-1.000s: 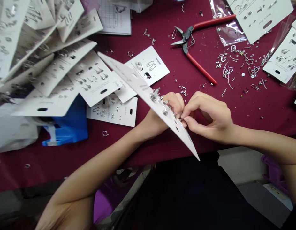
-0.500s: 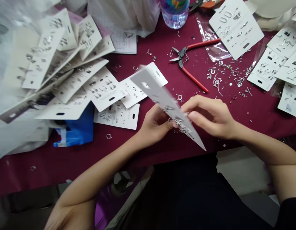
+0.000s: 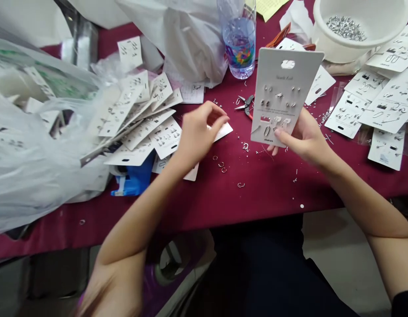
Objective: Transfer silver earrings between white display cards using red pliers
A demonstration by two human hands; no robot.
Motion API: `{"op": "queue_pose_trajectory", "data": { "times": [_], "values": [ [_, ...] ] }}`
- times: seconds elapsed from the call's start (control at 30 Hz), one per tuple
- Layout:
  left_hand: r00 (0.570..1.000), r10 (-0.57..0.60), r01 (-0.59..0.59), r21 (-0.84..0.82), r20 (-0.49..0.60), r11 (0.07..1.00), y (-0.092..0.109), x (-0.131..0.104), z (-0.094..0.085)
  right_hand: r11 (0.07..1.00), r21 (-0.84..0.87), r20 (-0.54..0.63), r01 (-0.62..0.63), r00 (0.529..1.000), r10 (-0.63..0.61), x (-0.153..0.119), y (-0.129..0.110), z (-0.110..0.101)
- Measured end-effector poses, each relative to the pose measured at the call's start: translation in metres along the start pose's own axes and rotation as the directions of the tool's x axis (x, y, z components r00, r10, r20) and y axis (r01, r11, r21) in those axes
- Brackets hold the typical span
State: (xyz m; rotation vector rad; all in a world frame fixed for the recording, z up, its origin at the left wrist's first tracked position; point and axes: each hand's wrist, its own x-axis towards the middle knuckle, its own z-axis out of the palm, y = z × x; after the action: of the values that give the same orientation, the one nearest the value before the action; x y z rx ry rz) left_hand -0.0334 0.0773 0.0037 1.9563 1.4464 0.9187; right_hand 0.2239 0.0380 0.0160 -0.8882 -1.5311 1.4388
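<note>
In my right hand (image 3: 307, 136) is a white earring card (image 3: 279, 103), held upright by its lower edge with my thumb on the front. Several rows of small silver earrings are fixed to it, and its hang hole is at the top. My left hand (image 3: 199, 132) is raised to the left of that card, thumb and fingertips pinched together. Whatever may be between those fingertips is too small to make out. Behind the left hand lies another earring card (image 3: 225, 130), partly hidden. Small loose rings (image 3: 221, 164) are scattered on the dark red cloth below.
A heap of earring cards (image 3: 124, 119) and plastic bags (image 3: 42, 149) fill the left side, with a blue tape dispenser (image 3: 133, 178) under the cards. Pliers (image 3: 247, 105) lie partly hidden. Behind stand a water bottle (image 3: 240, 48) and a white tub (image 3: 325, 26). More cards (image 3: 385, 145) are at right.
The card was between both hands, turned edge-on. Now my right hand alone holds it, raised with its front towards me, while my left hand has come off it and moved up and left.
</note>
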Motion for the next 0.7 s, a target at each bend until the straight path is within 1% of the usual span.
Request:
{"op": "queue_pose_trajectory", "data": {
  "times": [0.03,0.07,0.1,0.17,0.23,0.37,0.4,0.47,0.53,0.57,0.63,0.7],
  "values": [
    [0.997,-0.079,0.08,0.121,-0.013,0.989,-0.007,0.015,-0.005,1.0,-0.013,-0.042,0.004,0.999,-0.004,0.002,0.0,-0.002],
    [0.993,-0.119,0.121,0.17,-0.022,0.978,-0.015,0.029,-0.008,1.0,-0.026,-0.071,0.001,0.997,-0.003,0.003,0.0,-0.004],
    [0.991,-0.132,0.135,0.197,-0.027,0.971,-0.022,0.042,-0.009,0.999,-0.033,-0.089,-0.006,0.996,0.003,0.004,0.0,-0.005],
    [0.992,-0.127,0.123,0.245,-0.003,0.962,-0.034,0.062,-0.008,0.999,-0.034,-0.114,-0.022,0.993,0.018,0.005,0.0,-0.006],
    [0.995,-0.095,0.085,0.267,0.028,0.96,-0.043,0.072,-0.002,0.999,-0.025,-0.138,-0.034,0.99,0.03,0.005,-0.002,-0.006],
    [0.998,0.02,-0.038,0.303,0.063,0.952,-0.051,0.072,0.01,0.998,-0.043,-0.166,-0.043,0.985,0.035,0.004,-0.004,-0.004],
    [0.997,0.021,-0.043,0.324,0.073,0.945,-0.051,0.072,0.011,0.997,-0.06,-0.172,-0.039,0.985,0.028,0.003,-0.004,-0.004],
    [0.995,-0.024,-0.017,0.385,0.101,0.923,-0.048,0.072,0.012,0.995,-0.097,-0.178,-0.027,0.984,0.009,0.003,-0.004,-0.003],
    [0.989,-0.06,-0.005,0.437,0.134,0.899,-0.042,0.075,0.01,0.992,-0.121,-0.177,-0.025,0.984,0.003,0.002,-0.002,-0.002],
    [0.987,-0.06,-0.011,0.444,0.146,0.896,-0.037,0.076,0.007,0.991,-0.128,-0.173,-0.028,0.985,0.005,0.001,-0.001,-0.002],
    [0.988,-0.036,-0.029,0.403,0.153,0.915,-0.025,0.075,0.001,0.989,-0.145,-0.163,-0.033,0.987,0.009,0.001,0.0,-0.001],
    [0.99,-0.014,-0.029,0.295,0.143,0.955,-0.008,0.068,-0.007,0.985,-0.167,-0.155,-0.037,0.988,0.011,0.0,0.0,0.0]
  ]
}}
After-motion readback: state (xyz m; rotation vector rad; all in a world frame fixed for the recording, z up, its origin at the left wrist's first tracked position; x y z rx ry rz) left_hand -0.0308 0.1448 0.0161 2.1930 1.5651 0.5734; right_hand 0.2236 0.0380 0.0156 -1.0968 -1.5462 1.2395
